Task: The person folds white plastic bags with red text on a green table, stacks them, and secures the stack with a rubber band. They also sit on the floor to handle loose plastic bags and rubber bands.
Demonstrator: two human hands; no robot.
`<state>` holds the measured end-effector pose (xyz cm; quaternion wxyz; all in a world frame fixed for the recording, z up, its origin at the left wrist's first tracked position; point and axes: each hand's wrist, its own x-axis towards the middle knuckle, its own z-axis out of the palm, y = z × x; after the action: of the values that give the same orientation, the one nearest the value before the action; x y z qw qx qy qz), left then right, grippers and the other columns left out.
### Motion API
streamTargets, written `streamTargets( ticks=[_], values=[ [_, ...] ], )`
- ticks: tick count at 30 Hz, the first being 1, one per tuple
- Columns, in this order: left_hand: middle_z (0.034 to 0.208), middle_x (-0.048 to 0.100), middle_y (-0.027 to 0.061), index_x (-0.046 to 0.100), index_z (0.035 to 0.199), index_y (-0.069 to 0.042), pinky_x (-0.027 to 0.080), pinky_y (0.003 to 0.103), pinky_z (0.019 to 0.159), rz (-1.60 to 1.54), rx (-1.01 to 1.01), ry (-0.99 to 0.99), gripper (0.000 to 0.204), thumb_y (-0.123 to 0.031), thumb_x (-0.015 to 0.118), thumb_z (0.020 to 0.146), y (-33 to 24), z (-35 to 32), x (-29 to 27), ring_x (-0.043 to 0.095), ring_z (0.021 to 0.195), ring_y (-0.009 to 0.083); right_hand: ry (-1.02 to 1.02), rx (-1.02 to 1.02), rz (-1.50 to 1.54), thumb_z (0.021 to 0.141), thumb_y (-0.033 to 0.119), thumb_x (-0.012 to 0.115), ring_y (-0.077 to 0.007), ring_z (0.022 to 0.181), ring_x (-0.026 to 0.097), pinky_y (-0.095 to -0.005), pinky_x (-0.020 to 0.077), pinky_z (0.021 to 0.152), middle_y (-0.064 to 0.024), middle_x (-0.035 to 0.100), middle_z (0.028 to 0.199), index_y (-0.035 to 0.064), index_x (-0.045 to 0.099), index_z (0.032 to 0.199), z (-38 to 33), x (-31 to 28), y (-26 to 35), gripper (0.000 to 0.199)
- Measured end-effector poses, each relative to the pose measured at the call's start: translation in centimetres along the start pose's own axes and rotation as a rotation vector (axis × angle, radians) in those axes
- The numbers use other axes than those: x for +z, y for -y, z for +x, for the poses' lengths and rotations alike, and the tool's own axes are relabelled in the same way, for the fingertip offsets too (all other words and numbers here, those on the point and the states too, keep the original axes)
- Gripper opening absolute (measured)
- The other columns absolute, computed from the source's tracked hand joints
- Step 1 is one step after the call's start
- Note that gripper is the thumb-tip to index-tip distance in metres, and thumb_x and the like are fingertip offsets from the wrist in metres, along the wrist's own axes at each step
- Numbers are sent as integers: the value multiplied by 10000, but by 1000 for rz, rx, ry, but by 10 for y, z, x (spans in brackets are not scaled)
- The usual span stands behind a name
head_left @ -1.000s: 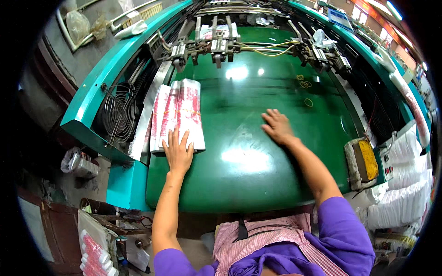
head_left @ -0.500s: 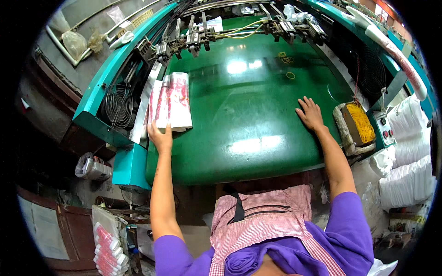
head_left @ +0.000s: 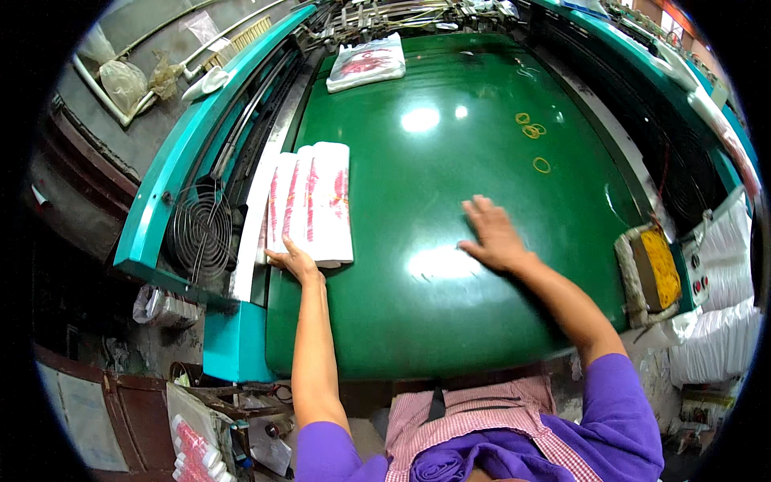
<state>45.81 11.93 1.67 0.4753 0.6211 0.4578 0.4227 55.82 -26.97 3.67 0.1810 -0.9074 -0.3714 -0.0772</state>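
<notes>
On the left side of the green conveyor belt (head_left: 418, 321) lie folded white plastic bags (head_left: 313, 201) with red print, pressed into side-by-side folds. My left hand (head_left: 297, 261) grips their near edge, one digit resting on top; its other fingers are partly hidden. My right hand (head_left: 494, 237), slightly blurred, is over the middle of the belt with fingers apart and holds nothing. I cannot tell whether it touches the surface. Another flat stack of white bags (head_left: 365, 63) with red print lies at the belt's far left.
Several yellow rubber bands (head_left: 542, 165) lie on the belt at right. A box of yellow rubber bands (head_left: 658, 269) sits at its right edge. Teal machine rails (head_left: 181, 161) run along the sides, a wire-guarded fan (head_left: 201, 233) at left. Metal clamps (head_left: 393, 20) span the far end.
My right hand has moved left from near the belt's right side to its middle. The clamps have drawn back to the far end. My left hand stays at the bags. The view has shifted.
</notes>
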Motion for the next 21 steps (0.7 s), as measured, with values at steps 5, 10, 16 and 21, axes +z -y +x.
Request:
streamTargets(
  ticks=[5, 10, 16, 21],
  values=[
    [1466, 69, 312, 271, 1421, -82, 97, 572, 1084, 380, 1273, 138, 686, -283, 582, 843, -40, -22, 29, 102, 1371, 438, 63, -327, 156, 865, 524, 489, -366, 1343, 260, -509, 203, 1088, -202, 253, 1459, 102, 250, 1426, 139, 69, 73, 742],
    [1298, 511, 34, 659, 1003, -163, 173, 632, 1035, 862, 1217, 401, 269, -179, 633, 736, -36, 12, 56, 336, 1318, 313, 145, -711, 178, 897, 431, 475, -324, 1315, 341, -539, 275, 1040, -129, 285, 1471, 225, 362, 1390, 269, 122, 60, 546],
    [1241, 577, 53, 664, 960, -143, 163, 536, 1063, 732, 1096, 413, 245, -119, 608, 723, -34, 12, 82, 401, 1275, 348, -132, -229, -98, 894, 363, 517, -381, 1314, 298, -486, 244, 1068, -194, 304, 1435, 202, 582, 1209, 374, 119, -44, 359],
    [1245, 578, 57, 644, 1007, -149, 176, 518, 1067, 716, 1012, 491, 275, -121, 572, 743, -30, 19, 76, 407, 1260, 360, -221, -182, -273, 880, 477, 466, -368, 1367, 182, -601, 167, 1053, -148, 246, 1471, 276, 581, 1196, 450, 137, -82, 391]
  ],
)
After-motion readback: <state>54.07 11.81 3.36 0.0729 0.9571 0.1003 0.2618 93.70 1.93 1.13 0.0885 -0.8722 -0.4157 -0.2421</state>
